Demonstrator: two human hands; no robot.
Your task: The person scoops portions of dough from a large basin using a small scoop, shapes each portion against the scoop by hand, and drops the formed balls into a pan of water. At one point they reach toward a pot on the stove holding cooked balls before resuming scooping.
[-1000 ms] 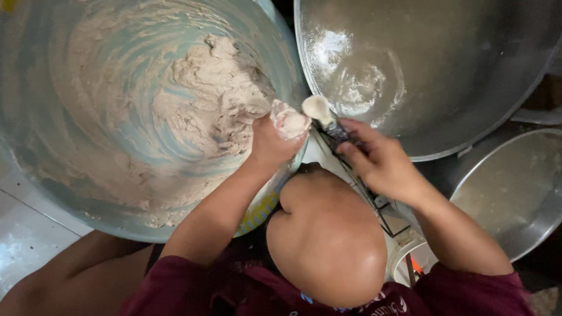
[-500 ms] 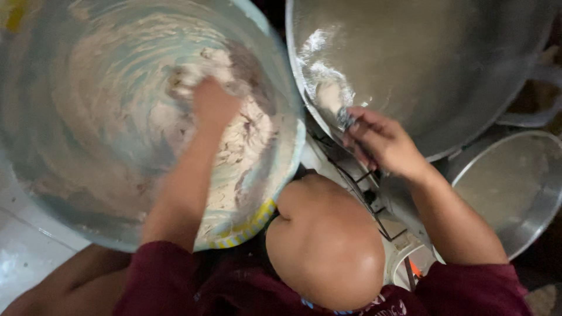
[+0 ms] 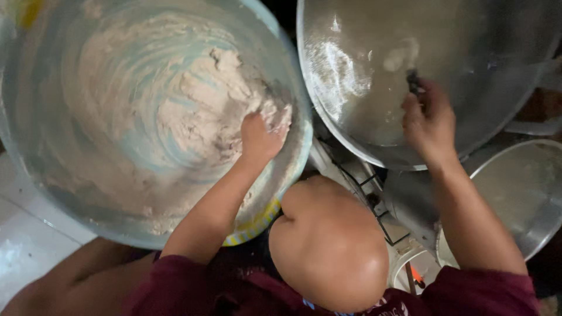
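A big light-blue bowl [image 3: 52, 193] at the left holds beige paste [image 3: 199, 105] smeared over its walls. My left hand [image 3: 260, 137] is inside it at the near right wall, fingers curled into the paste. At the upper right sits a wide, shiny metal pan [image 3: 351, 134]. My right hand [image 3: 430, 120] reaches over the pan's near side and grips a spoon [image 3: 413, 79] by its dark handle. A pale lump of paste [image 3: 398, 57] lies on the pan's bottom just beyond the spoon.
A second metal pan [image 3: 527, 193] stands at the lower right. A wire stand [image 3: 363, 187] shows between the bowl and the pans. A bald head [image 3: 328, 240] fills the lower middle. White tiled floor [image 3: 23, 246] lies at the lower left.
My left hand left the spoon, went into the bowl and now digs at its near right wall. My right hand carried the spoon rightward and deeper over the pan, where a lump now lies.
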